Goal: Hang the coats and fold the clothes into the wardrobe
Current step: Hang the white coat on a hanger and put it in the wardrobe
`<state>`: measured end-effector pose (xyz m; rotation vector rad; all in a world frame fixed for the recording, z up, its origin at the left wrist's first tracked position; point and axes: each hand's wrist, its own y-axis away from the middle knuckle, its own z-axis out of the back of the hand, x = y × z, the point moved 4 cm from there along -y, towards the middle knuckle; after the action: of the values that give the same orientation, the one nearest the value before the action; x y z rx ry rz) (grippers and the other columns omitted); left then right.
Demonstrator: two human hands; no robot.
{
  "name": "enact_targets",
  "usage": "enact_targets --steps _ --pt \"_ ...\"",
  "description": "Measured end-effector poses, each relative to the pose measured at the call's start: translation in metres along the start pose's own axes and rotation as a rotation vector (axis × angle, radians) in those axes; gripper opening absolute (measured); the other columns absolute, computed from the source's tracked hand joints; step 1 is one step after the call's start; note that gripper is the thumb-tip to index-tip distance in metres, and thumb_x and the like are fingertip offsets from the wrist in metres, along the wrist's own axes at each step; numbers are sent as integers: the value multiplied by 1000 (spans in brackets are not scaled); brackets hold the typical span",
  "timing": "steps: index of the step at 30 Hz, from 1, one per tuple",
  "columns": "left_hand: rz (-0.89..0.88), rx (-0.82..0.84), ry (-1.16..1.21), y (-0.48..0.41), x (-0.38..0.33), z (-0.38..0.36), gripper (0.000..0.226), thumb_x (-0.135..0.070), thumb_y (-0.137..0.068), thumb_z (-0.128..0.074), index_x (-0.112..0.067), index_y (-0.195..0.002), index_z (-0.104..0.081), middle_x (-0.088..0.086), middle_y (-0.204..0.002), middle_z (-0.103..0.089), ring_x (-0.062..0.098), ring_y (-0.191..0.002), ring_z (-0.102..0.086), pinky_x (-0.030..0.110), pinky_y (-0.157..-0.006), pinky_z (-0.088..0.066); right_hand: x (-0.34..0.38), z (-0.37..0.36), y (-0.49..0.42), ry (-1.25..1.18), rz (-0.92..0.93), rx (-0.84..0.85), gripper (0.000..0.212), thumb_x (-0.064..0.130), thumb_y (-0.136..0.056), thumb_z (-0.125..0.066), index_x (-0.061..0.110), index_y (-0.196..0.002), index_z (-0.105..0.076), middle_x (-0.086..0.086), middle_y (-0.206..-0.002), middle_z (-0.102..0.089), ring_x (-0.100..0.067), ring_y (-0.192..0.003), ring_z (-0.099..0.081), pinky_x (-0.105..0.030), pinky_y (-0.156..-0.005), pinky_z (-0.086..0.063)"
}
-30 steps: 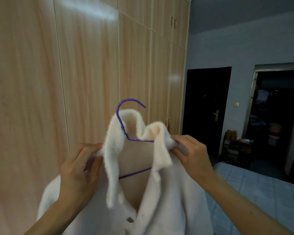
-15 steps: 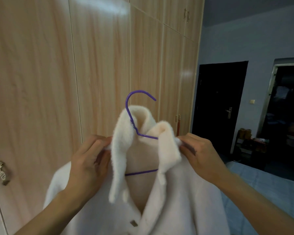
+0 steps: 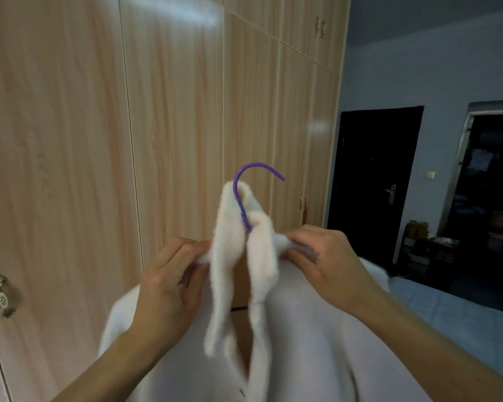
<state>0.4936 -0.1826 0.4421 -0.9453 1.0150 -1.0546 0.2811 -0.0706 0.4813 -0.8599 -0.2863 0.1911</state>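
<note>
A person holds up a cream fleece coat point(image 3: 317, 329) on a purple wire hanger point(image 3: 240, 198) in front of a light wood-grain wardrobe point(image 3: 172, 111) whose doors are all closed. The coat sits in the lower centre of the view, raised between the two hands and apart from the wardrobe.

The left hand point(image 3: 169, 288) pinches the coat's fabric at the left shoulder, just beside the left collar flap; its fingers point(image 3: 186, 250) are clenched on the fleece. The right hand point(image 3: 325, 265) grips the fabric at the right shoulder in the same way, its fingers point(image 3: 299, 242) closed on a fold of fleece beside the right collar flap. Both forearms enter from the bottom edge.

The two collar flaps point(image 3: 230, 271) stand close together and hang downward, leaving a narrow gap between them. The hanger's hook rises out of the collar and curves to the right, free of any rail. A short stretch of the hanger's lower bar point(image 3: 238, 308) shows in the gap between the flaps. A button or fastening near the bottom edge is too blurred to make out.

A brass door pull point(image 3: 2, 297) is mounted on the wardrobe door at far left, and further handles point(image 3: 302, 204) show on the doors behind the coat. To the right lie a blue-grey wall, a dark closed door point(image 3: 372, 184) with a lever handle, an open doorway point(image 3: 494, 198) and the corner of a bed point(image 3: 462, 320) with a pale blue cover.
</note>
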Motion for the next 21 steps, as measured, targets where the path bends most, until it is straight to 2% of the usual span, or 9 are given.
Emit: enact_targets --steps 4,8,12,14,17,19,21 --pt "33 54 -14 3 2 -7 27 -21 -90 -51 -9 -104 -70 -2 -93 -61 10 -80 -57 13 -72 -40 -4 1 10 2 -53 -79 16 28 -91 -66 19 -104 -65 12 -93 -64 -4 -84 -61 -21 -75 -49" --pt "4 90 -27 1 3 -11 22 -13 -87 -61 -9 -107 -69 -2 -96 -62 5 -83 -55 8 -75 -39 -8 -2 21 58 -96 -140 15 24 -91 -66 16 -104 -64 8 -95 -63 -7 -84 -60 -24 -76 -50" --pt "-52 130 -34 0 5 -7 28 -15 -88 -59 -11 -114 -67 -3 -101 -61 4 -89 -56 11 -80 -41 -7 -11 21 62 -84 -182 11 18 -91 -66 11 -100 -67 4 -93 -58 -7 -81 -57 -15 -75 -45" --pt "-50 137 -46 2 9 -1 28 -14 -88 -59 -11 -115 -67 -4 -102 -60 4 -92 -56 11 -82 -41 -5 -18 18 52 -79 -194 11 19 -92 -65 11 -99 -67 4 -92 -58 -10 -79 -57 -22 -72 -48" --pt "-5 121 -52 5 22 14 26 -10 -88 -58 -9 -113 -68 -3 -101 -59 6 -88 -57 14 -78 -43 4 -35 8 36 -42 -195 11 21 -93 -62 13 -99 -67 4 -92 -57 -16 -79 -57 -34 -69 -50" --pt "-12 115 -85 9 32 30 25 -16 -91 -53 -12 -113 -66 -3 -101 -58 9 -86 -57 18 -77 -44 14 -51 -2 -2 -21 -196 14 25 -93 -60 14 -99 -66 5 -91 -56 -18 -79 -58 -37 -69 -50" --pt "-41 129 -174 16 45 49 25 -19 -93 -49 -17 -116 -60 0 -101 -59 18 -86 -59 28 -75 -48 27 -70 -11 -36 -2 -182 18 30 -94 -57 16 -100 -65 9 -91 -53 -15 -79 -57 -34 -69 -49"
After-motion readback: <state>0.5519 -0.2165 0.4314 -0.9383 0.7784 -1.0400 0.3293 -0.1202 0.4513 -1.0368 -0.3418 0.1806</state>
